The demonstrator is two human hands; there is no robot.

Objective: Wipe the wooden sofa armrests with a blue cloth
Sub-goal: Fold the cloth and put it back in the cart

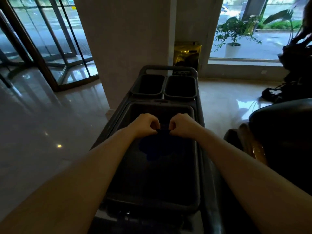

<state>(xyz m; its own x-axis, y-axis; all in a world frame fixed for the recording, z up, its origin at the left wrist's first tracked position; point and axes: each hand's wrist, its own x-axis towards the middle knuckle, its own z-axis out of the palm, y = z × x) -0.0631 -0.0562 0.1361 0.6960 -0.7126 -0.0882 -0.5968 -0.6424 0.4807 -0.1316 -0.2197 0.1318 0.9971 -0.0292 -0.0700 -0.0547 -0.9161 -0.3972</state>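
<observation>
Both hands reach over the cart's [201, 149] large bin [194, 205]. The left hand [146, 125] and right hand [183, 125] each have their grip pinched on the top edge of the blue cloth [155, 149], which hangs into the bin near its far end.

Your blue cloth [157, 147] is dark, almost navy in this dim light, and hangs limp and crumpled. You hold it up by its top edge, which is stretched taut in a short span, so the rest droops in loose folds with an uneven lower edge. At the right, the wooden sofa armrest [253, 147] shows a glossy brown, rounded face. The cloth hangs well apart from it.
</observation>
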